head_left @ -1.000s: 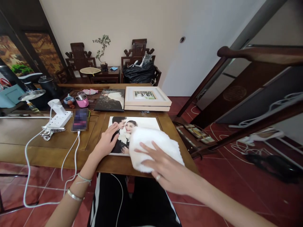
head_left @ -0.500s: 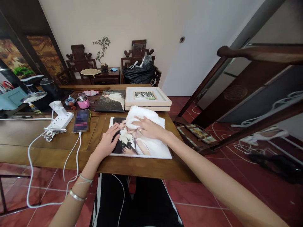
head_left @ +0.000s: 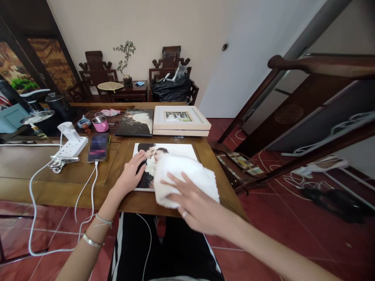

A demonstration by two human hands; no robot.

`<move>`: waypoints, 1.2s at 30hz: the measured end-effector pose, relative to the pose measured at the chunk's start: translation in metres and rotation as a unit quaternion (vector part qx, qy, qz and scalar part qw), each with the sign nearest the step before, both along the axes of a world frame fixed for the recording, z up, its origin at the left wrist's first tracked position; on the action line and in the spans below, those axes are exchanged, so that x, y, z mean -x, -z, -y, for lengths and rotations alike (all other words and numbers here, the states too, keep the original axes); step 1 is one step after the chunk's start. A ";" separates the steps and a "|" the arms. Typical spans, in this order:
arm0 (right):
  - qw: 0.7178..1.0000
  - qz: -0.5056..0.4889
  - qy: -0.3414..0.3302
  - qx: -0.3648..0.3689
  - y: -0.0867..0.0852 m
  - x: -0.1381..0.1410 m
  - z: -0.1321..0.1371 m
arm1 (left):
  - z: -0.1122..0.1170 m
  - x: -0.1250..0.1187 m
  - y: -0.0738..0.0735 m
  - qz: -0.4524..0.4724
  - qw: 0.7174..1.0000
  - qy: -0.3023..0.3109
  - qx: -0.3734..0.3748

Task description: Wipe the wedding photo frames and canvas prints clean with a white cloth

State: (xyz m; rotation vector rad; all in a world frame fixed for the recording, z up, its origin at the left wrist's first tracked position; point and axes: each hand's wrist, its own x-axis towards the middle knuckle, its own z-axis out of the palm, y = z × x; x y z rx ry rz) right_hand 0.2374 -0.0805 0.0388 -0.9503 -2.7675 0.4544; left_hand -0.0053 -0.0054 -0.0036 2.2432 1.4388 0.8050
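A photo panel (head_left: 179, 148) showing a couple lies flat on the wooden table. My left hand (head_left: 133, 173) rests on the panel's left edge, its fingers stretched out flat and holding nothing. Under my right hand (head_left: 193, 203) is a folded white towel (head_left: 190, 168), pressed against the panel. The fingers of that hand are bent and somewhat spread over the cloth. The towel hides the panel's lower right part and reaches past its front edge.
Behind the panel lie a dark photo panel (head_left: 135, 121) and stacked pale frames (head_left: 182, 127). A charging phone (head_left: 98, 148), a power strip (head_left: 72, 148) and a pink cup (head_left: 100, 124) are at left. A wooden chair (head_left: 310, 66) stands at right.
My right hand has slid the towel toward me, from the panel's upper part down over its front edge, uncovering the top. My left hand stays on the left edge.
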 end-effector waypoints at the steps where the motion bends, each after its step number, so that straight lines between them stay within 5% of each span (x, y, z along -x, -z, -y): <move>1: 1.000 -0.002 -0.003 0.009 -0.001 -0.001 0.013 | 0.000 0.000 0.001 -0.001 1.000 -0.002 0.000; 6: 1.000 -0.019 0.006 0.020 -0.002 -0.002 0.024 | 0.000 0.000 0.001 -0.002 1.000 -0.002 0.000; 15: 0.995 -0.004 0.096 -0.037 0.005 0.018 -0.102 | 0.000 0.000 -0.002 -0.003 1.000 0.001 0.000; 19: 0.989 0.012 0.131 -0.062 0.005 0.034 -0.127 | 0.000 -0.001 -0.002 -0.003 1.000 0.006 -0.002; 23: 0.993 0.018 0.100 -0.060 0.003 0.041 -0.100 | -0.001 0.000 0.000 0.000 1.000 0.008 -0.010; 31: 1.000 -0.001 0.016 0.017 -0.004 0.019 0.020 | 0.000 0.000 -0.001 -0.001 1.000 0.005 -0.002; 36: 0.997 -0.018 0.072 0.009 0.000 0.005 0.024 | 0.001 0.000 -0.001 -0.002 1.000 0.003 -0.002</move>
